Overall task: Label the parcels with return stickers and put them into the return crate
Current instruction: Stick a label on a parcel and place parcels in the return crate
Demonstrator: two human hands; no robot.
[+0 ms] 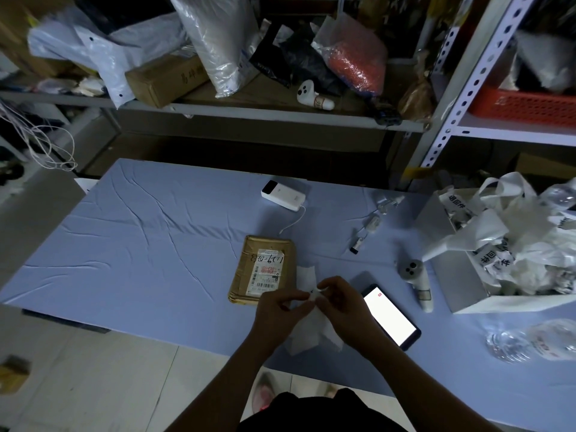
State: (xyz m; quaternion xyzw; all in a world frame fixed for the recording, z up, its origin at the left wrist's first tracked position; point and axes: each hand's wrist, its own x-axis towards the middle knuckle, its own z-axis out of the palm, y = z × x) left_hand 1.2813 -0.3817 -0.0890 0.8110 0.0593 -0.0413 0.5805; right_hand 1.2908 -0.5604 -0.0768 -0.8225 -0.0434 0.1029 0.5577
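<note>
Both hands meet fingertip to fingertip, the left hand [277,310] and right hand [339,304] each pinching the top of a white sticker sheet [311,336], forearms reaching in from the near edge. The brown parcel [261,269] lies flat just beyond on the blue tablecloth [140,244]. A lit phone [389,316] lies right, the crate [461,285] farther right, cluttered shelves [280,115] behind.

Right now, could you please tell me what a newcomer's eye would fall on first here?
Probably the two hands at the near edge of the blue table, the left hand and right hand pinching a white paper sheet between them. Just beyond lies a brown parcel with a printed label, and to the right a phone glows with a bright white screen.
</note>
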